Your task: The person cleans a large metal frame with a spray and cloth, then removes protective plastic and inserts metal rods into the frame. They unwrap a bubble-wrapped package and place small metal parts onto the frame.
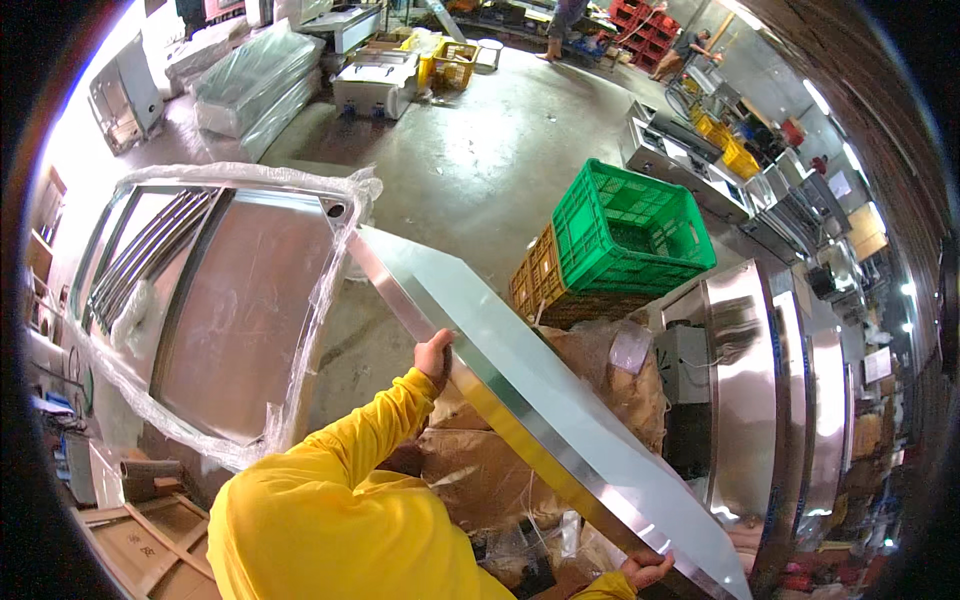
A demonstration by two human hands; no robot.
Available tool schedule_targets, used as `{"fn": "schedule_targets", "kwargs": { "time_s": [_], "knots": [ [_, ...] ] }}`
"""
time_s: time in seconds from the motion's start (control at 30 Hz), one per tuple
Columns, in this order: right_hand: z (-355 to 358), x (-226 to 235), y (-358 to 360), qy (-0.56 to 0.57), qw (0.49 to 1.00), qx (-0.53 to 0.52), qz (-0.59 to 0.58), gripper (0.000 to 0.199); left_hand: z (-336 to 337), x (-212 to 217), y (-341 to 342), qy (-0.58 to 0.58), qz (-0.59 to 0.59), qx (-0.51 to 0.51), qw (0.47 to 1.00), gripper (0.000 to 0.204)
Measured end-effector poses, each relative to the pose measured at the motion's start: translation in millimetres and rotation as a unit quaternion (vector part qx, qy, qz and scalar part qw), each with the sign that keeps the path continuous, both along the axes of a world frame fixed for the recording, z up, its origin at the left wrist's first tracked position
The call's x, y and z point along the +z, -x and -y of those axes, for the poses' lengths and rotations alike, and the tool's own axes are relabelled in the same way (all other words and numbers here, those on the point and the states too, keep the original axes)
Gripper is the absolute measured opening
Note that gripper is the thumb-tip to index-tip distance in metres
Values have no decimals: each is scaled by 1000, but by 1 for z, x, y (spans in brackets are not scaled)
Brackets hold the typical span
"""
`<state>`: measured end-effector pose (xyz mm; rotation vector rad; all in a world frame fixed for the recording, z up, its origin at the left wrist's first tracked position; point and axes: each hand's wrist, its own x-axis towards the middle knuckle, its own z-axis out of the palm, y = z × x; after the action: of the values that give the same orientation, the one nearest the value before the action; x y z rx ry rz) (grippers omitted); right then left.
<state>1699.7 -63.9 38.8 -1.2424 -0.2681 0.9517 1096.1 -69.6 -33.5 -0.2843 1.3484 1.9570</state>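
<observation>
A long, shiny sheet-metal panel (545, 375) with a folded edge slants across the middle, from the far left down to the near right. My left hand (434, 358) is closed around its near edge, about a third of the way along. Toward the near right end, my right hand (648, 570) grips the same edge, with its fingers curled at the rim. The panel's far left corner reaches the plastic-wrapped steel sink unit (250, 310) at left; I cannot tell whether they touch. Brown cardboard (470, 460) lies beneath the panel.
A green plastic crate (630, 225) sits on a brown crate (537, 280) beyond the panel. Tall metal sheets (745, 390) stand at right. Wrapped boxes (255, 85) and a yellow basket (455, 65) are far left. Two people are far back. A wooden crate (150, 545) lies near left.
</observation>
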Motion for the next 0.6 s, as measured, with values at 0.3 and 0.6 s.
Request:
{"fn": "schedule_targets", "kwargs": {
  "time_s": [0.3, 0.6],
  "knots": [
    [34, -84, -8, -72, 985, 23, 158, 38, -14, -39, -7, 31, -79, -55, 995, 31],
    [132, -136, 47, -7, 968, -93, -234, 37, 25, -86, -9, -86, 172, -103, 976, 61]
  ]
}}
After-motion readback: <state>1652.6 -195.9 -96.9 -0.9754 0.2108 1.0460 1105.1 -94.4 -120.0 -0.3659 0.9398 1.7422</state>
